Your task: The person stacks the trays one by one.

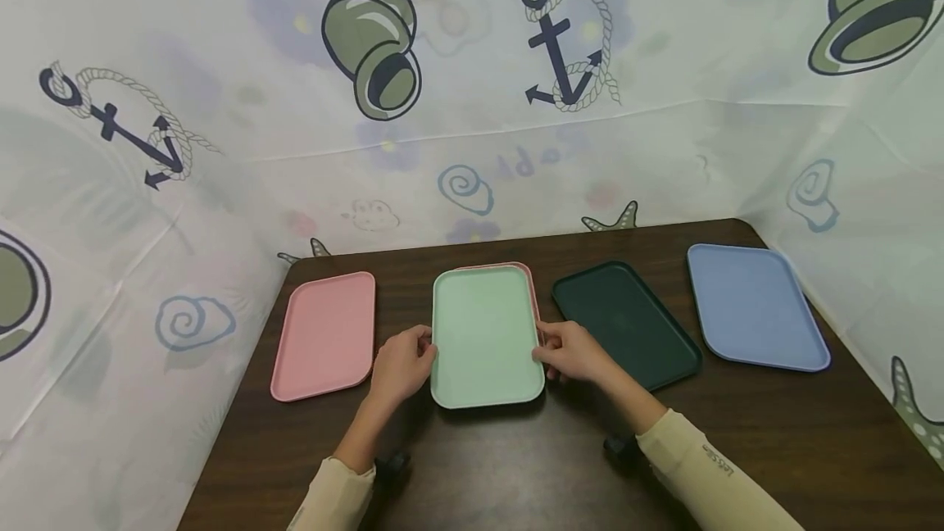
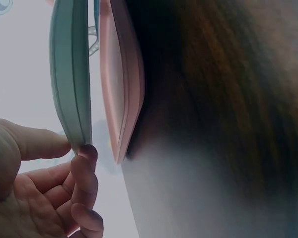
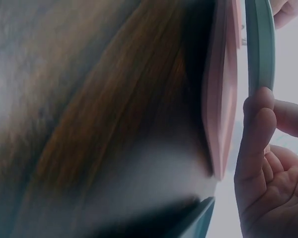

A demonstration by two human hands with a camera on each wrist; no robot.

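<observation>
Over a dark tabletop (image 1: 509, 474), left hand (image 1: 401, 362) and right hand (image 1: 577, 351) pinch a green tray (image 1: 487, 336) (pink tray (image 2: 134, 89) beneath, apart).

The left hand (image 2: 39, 186) pinches the edge of a green tray (image 2: 69, 74) between thumb (image 2: 39, 142) and fingers (image 2: 84, 173); a gap separates it from a pink tray (image 2: 132, 74) lying on the brown wood-grained table (image 2: 228, 109).

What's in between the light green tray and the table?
A pink tray, with an open gap between it and the light green tray above; both wrist views show it.
</observation>
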